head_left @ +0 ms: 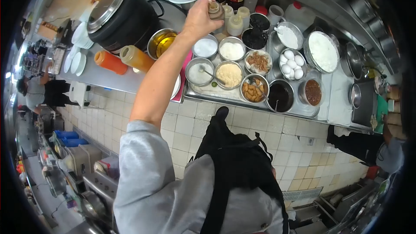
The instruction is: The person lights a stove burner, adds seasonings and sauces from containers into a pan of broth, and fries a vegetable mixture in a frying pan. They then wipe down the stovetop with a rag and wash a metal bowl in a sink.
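My left hand [202, 18] reaches out over the counter, closed around a small brownish jar or shaker [215, 11]; its exact contents I cannot make out. Beside it stand several squeeze bottles [235, 25] with pale contents. Below the hand are metal bowls of white granules [205, 47], white powder [231, 50] and a yellowish powder [229, 75] with a spoon in it. A bowl of yellow oil [163, 43] sits near my forearm. My right hand is out of view.
A black soup warmer [130, 19] and orange sauce bottles [108, 62] stand left. Eggs [292, 64], dark sauce [280, 95] and a large white-filled bowl [323, 52] are to the right. Other people are at the far left [37, 93] and right [388, 154].
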Action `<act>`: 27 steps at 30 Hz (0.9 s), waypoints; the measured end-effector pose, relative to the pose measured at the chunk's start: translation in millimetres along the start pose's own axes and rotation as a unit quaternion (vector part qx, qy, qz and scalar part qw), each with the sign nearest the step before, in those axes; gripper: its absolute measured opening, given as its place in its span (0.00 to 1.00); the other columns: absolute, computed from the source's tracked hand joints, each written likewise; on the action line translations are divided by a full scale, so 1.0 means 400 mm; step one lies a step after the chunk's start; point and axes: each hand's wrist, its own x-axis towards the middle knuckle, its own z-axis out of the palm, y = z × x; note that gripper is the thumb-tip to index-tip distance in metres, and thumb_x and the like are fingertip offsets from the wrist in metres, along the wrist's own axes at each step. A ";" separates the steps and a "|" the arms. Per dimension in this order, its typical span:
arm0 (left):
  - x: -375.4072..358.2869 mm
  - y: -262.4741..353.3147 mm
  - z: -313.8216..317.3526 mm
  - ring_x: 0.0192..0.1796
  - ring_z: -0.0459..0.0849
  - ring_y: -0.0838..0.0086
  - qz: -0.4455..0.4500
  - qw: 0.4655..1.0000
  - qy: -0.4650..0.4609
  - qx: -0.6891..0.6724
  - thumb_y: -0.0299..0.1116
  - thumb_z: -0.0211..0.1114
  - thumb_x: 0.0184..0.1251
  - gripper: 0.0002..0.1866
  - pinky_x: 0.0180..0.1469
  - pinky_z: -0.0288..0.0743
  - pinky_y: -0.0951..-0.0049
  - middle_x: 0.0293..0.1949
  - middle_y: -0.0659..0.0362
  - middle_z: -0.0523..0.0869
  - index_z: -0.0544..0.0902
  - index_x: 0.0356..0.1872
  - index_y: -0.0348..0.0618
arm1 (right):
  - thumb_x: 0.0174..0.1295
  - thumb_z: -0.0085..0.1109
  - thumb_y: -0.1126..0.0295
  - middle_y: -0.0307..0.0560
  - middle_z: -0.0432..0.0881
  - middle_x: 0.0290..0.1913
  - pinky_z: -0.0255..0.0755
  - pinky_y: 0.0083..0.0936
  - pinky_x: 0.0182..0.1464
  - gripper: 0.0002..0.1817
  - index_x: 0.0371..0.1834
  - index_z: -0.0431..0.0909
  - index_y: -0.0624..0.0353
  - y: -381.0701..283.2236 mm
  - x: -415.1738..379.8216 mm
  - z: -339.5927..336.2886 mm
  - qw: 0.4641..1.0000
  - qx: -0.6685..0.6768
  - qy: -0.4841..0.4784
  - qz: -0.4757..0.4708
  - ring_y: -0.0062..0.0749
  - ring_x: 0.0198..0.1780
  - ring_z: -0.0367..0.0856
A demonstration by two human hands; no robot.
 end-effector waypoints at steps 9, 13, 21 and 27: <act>0.055 -0.084 0.151 0.53 0.85 0.45 -0.059 0.977 -0.186 0.091 0.38 0.81 0.44 0.33 0.56 0.81 0.54 0.46 0.40 0.85 0.74 0.50 0.36 | 0.65 0.57 0.73 0.60 0.88 0.47 0.78 0.34 0.52 0.17 0.56 0.81 0.65 -0.272 -0.050 0.020 0.988 0.149 0.049 0.011 0.42 0.49 0.86; 0.069 -0.080 0.151 0.52 0.86 0.47 -0.114 0.941 -0.294 0.125 0.41 0.80 0.49 0.32 0.55 0.82 0.55 0.47 0.40 0.87 0.77 0.52 0.34 | 0.65 0.56 0.75 0.59 0.88 0.49 0.77 0.33 0.54 0.17 0.57 0.81 0.66 -0.327 -0.031 0.033 0.977 0.195 0.080 0.011 0.39 0.51 0.86; 0.244 -0.205 0.032 0.55 0.87 0.51 -0.099 0.951 -0.242 0.166 0.44 0.79 0.52 0.35 0.58 0.79 0.59 0.51 0.43 0.88 0.80 0.59 0.32 | 0.65 0.56 0.78 0.57 0.87 0.51 0.76 0.31 0.56 0.18 0.59 0.80 0.67 -0.450 -0.047 0.024 0.982 0.123 0.097 0.102 0.37 0.52 0.85; 0.337 -0.336 0.129 0.55 0.86 0.61 -0.080 0.909 -0.405 0.057 0.44 0.79 0.48 0.41 0.60 0.77 0.68 0.53 0.47 0.87 0.77 0.63 0.33 | 0.65 0.55 0.82 0.57 0.86 0.54 0.75 0.29 0.58 0.20 0.61 0.78 0.68 -0.298 -0.034 0.059 0.980 0.133 0.116 0.095 0.35 0.53 0.84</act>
